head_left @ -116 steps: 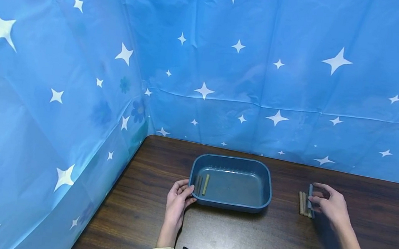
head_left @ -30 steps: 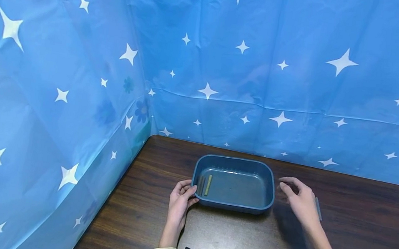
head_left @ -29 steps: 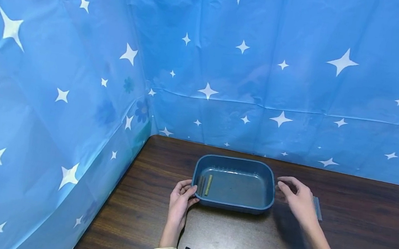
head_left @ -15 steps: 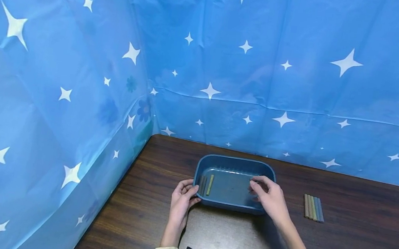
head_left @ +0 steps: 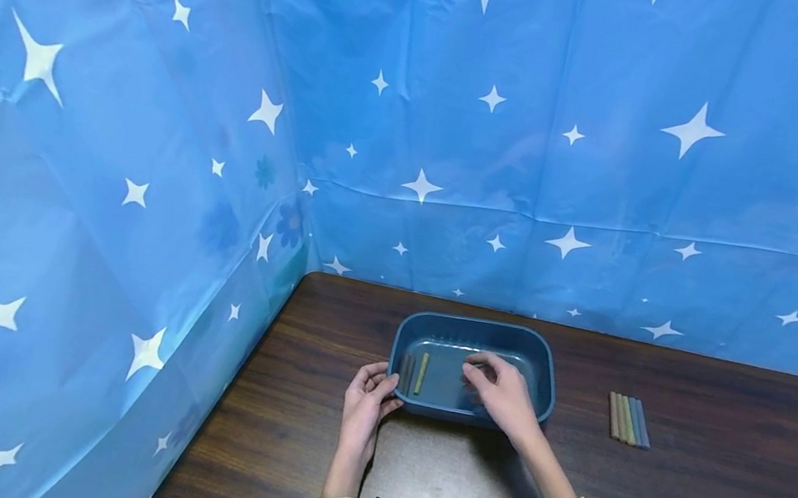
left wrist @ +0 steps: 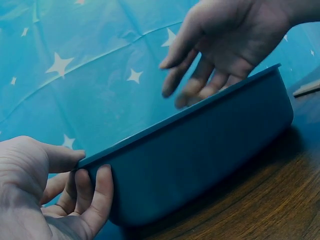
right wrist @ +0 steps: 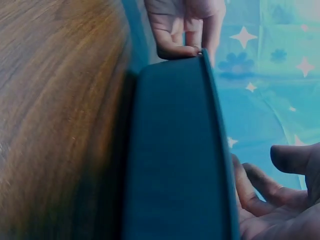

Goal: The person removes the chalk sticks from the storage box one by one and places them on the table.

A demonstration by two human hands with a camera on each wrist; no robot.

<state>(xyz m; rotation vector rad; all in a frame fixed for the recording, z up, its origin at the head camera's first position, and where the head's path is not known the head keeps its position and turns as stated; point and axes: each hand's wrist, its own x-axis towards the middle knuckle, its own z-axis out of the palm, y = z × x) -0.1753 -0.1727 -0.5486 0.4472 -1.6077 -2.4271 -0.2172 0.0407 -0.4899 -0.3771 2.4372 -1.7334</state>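
A blue plastic tray (head_left: 434, 412) stands on the table. My left hand (head_left: 363, 408) grips its left end in the head view, thumb on the rim and fingers curled beneath it, as the left wrist view also shows. Inside, near that end, lie a yellow-green chalk-like stick (head_left: 422, 374) and two dark sticks (head_left: 408, 375). My right hand (head_left: 504, 397) hovers over the tray's right half, thumb and fingers apart. In the right wrist view, nothing shows between the fingers of the right hand (right wrist: 285, 200), beyond the tray wall (right wrist: 172, 150).
To the right of the tray, several coloured sticks (head_left: 629, 420) lie side by side in a row on the brown wooden table (head_left: 734, 461). A blue star-patterned curtain (head_left: 604, 183) hangs behind the table and along its left side.
Earlier my right hand held a blue stick at the row on the right. That stick now lies in the row, and the hand has moved left over the tray. My left hand stays on the tray.
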